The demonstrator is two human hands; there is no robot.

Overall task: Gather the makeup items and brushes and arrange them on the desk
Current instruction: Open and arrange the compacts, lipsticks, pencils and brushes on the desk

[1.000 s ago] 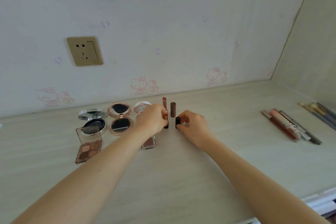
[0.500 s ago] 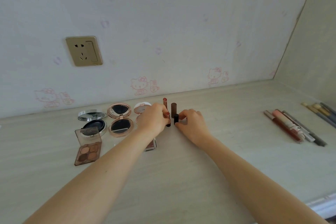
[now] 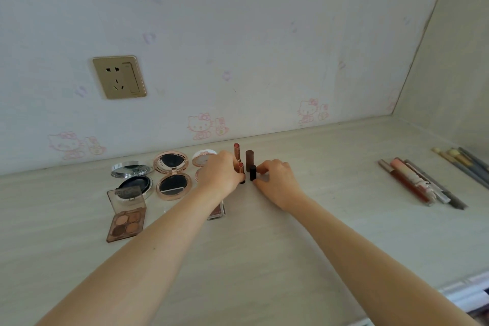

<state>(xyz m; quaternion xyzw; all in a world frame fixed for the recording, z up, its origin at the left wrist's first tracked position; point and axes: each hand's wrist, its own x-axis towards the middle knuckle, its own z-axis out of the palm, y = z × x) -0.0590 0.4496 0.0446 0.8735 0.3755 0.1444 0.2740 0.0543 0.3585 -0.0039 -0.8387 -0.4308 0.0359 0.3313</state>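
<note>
Lipsticks were the job right then: two hands worked side by side at the back-centre of the desk (image 3: 264, 259). Left hand (image 3: 221, 173) had fingers curled round a rose-gold lipstick (image 3: 241, 168), upright, base on the desk. Right hand (image 3: 275, 180) pinched a short black tube (image 3: 253, 172) w/ fingertips, also upright, just right of the left grip. Just behind both grips stood a taller pink lipstick (image 3: 236, 152) & a brown tube (image 3: 249, 159), so prob. a second row was being set in front, tubes kept vertical & close to save room. Left of the left grip lay open compacts (image 3: 171, 176), a silver one (image 3: 132, 176) & an eyeshadow palette (image 3: 126, 219), lids up, grouped by type; a small pinkish case (image 3: 217, 210) peeked out under the left forearm. Well right of the right grip lay pencils & glosses (image 3: 418, 185) side by side, brushes (image 3: 463, 163) beyond. Judged: sorting well along; risk was knocking the back tubes when letting go.
</note>
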